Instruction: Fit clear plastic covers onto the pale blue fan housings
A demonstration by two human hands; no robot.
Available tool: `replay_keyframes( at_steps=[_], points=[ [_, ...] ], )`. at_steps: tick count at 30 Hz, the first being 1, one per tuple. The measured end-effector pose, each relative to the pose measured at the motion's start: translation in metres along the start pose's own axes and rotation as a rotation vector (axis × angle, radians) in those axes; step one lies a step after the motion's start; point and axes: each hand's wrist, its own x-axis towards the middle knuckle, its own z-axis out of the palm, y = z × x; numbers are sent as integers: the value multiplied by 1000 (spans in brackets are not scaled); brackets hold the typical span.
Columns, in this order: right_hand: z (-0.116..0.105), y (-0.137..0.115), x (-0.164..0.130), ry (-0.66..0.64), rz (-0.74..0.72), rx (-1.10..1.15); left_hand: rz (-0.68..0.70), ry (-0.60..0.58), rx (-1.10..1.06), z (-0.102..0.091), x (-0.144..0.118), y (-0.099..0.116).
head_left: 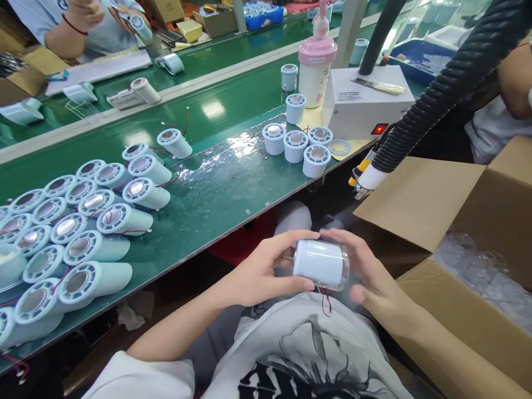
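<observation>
My left hand [260,269] grips a light blue cylindrical housing [318,263] above my lap, thumb and fingers on its left end. The housing lies sideways, with a clear plastic sleeve [346,269] around its right end. Thin red wires [326,303] dangle below it. Beside that right end my right hand [374,277] is curved, its thumb and fingers apart; it is slightly blurred. Whether its fingertips touch the sleeve is hard to tell.
Many similar housings [137,188] crowd the green bench [208,199] at left; several more [295,147] stand near a pink-lidded cup [318,66] and white box [366,102]. A black hose [440,83] hangs at right above a carton [415,199] of clear plastic parts. A co-worker [95,27] sits opposite.
</observation>
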Motion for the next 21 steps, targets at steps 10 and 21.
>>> replay_keyframes(
  at_steps=[10,21],
  points=[
    [6,-4,-4,-15,97,302,46,-68,-1,-8,1,-1],
    [12,-2,-3,28,258,220,-195,-114,-343,1,1,-29]
  ],
)
